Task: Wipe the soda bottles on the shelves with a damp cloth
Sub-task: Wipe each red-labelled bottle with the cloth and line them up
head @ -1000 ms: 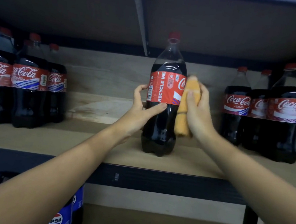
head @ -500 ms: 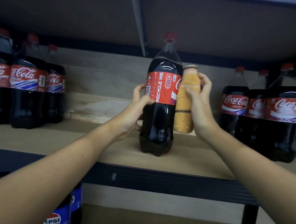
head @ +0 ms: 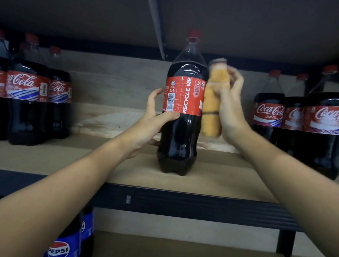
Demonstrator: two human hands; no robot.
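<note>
The Coca-Cola bottle (head: 182,112) stands upright at the middle of the wooden shelf (head: 222,178), nearly full of dark cola up to its shoulder, so it likely feels heavy, with smooth plastic that may slip once damp. The left hand (head: 155,115) has its grip curled round the waist just below the red label, a sensible hold. The right hand (head: 229,106) has its grip clamped on a soft orange cloth (head: 213,104) pressed against the bottle's right side.
</note>
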